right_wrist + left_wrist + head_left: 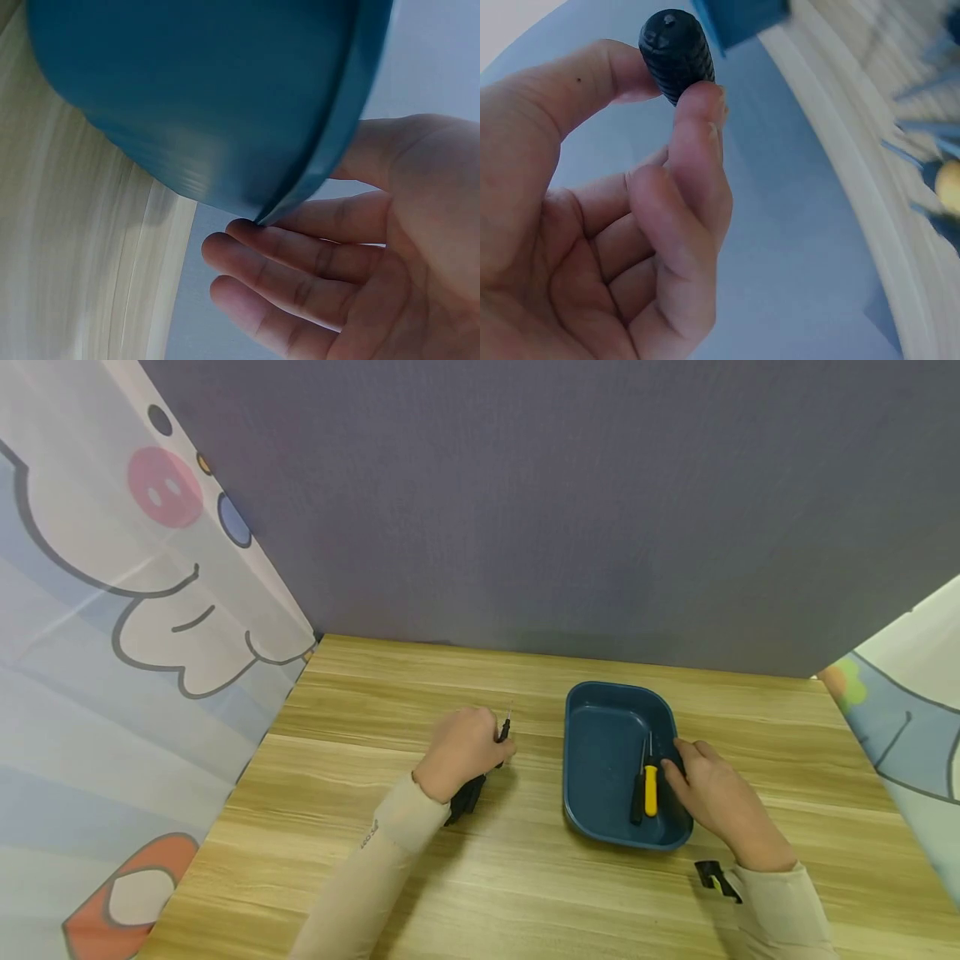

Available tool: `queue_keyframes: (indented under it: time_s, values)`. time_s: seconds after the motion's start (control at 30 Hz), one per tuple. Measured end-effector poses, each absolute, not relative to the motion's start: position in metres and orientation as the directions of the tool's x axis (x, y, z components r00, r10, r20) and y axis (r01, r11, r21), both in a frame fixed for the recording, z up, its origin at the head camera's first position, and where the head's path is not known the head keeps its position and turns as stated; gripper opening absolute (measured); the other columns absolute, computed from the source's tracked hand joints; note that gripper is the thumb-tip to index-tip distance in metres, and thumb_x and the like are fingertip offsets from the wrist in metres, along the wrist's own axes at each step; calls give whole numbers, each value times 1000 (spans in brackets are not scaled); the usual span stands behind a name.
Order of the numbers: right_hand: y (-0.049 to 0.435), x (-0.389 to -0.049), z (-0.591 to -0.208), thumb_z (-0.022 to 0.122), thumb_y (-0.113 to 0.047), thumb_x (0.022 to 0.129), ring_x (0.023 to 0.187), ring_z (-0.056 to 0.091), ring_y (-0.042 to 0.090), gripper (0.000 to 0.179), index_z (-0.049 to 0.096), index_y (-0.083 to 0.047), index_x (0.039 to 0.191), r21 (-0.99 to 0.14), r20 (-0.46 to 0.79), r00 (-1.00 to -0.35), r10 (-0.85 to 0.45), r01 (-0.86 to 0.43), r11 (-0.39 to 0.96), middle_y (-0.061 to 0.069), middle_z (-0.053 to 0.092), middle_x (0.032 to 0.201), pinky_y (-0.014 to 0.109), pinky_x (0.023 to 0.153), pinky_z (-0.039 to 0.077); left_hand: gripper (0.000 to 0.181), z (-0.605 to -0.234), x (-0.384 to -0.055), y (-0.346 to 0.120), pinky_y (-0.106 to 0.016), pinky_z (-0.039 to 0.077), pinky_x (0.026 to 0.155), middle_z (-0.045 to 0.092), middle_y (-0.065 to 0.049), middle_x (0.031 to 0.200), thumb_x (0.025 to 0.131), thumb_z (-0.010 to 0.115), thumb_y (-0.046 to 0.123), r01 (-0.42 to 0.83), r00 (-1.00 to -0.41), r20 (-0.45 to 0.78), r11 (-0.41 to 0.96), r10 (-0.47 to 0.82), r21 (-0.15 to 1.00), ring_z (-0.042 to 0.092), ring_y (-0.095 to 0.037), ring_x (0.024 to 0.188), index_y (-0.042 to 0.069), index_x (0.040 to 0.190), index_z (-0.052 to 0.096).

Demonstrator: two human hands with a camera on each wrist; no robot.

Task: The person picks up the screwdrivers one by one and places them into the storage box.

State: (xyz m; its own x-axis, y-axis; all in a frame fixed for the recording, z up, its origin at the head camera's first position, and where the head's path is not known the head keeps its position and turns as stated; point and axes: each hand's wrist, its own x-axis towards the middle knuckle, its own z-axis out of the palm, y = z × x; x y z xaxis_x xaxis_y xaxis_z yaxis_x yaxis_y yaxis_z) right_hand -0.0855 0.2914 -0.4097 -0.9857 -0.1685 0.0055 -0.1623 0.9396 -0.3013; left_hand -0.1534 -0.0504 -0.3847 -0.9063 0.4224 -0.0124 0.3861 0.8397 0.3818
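My left hand (465, 747) pinches a small screwdriver (505, 732) between thumb and fingers, over the table left of the blue tray. Its thin shaft points away from me. In the left wrist view the ribbed black handle end (676, 52) shows between thumb and fingertips. My right hand (716, 793) holds the right side of the blue tray (600, 760), thumb over the rim and fingers outside. The right wrist view shows the fingertips at the tray's edge (330, 142). Inside the tray, a yellow-handled screwdriver (651, 792) and a black-handled screwdriver (637, 797) lie side by side.
The wood-grain table (315, 793) ends at a grey upright panel (562, 510) behind. Printed cartoon cloth (150, 652) hangs at the left and right. Black wrist gear shows under the left wrist (467, 797) and beside the right sleeve (780, 910).
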Motion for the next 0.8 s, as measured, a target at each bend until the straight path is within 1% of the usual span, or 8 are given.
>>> queue_keyframes:
  time_s: [0.13,0.2,0.3,0.4,0.57,0.8]
  values:
    - [292,-86,-410,56,-15,102,96,60,52,48,47,22,130,-302,8,-985,-171,-165,939,41,52,118,60,76,51,56,-379,-156,-32,-20,19,35,24,14,38,88,70,29,415,-889,-7,814,457,407,20,-2,35,22,42,39]
    - [292,-85,-410,57,-15,102,96,60,52,48,47,22,130,-299,13,-985,-173,-169,939,41,52,118,59,76,51,57,-377,-158,-23,-21,18,37,22,14,41,86,71,30,433,-883,-2,815,470,384,19,-3,38,23,42,37]
    - [292,-85,-410,57,-15,102,95,60,51,48,47,22,130,-297,19,-984,-176,-174,939,41,52,117,59,75,52,58,-374,-159,-9,-21,17,38,20,13,42,87,71,29,451,-869,-16,805,495,385,17,-4,39,22,42,34]
    - [292,-85,-409,57,-15,102,95,60,52,47,47,22,130,-295,23,-983,-180,-179,939,41,52,117,59,75,52,59,-372,-160,3,-20,16,37,21,11,41,89,71,30,459,-854,-39,788,518,411,16,-4,37,20,44,34]
    - [292,-85,-408,56,-14,102,93,61,51,47,47,23,130,-298,20,-984,-179,-177,938,41,52,117,59,75,52,57,-369,-162,26,-20,17,37,24,10,42,90,73,33,496,-828,-35,760,560,421,21,-5,36,19,48,37]
    - [291,-85,-408,58,-14,101,93,61,51,47,48,23,129,-293,19,-984,-175,-173,941,41,53,116,59,75,52,56,-366,-164,59,-20,25,35,28,10,42,91,71,42,533,-805,-49,758,591,376,28,-4,33,19,49,43]
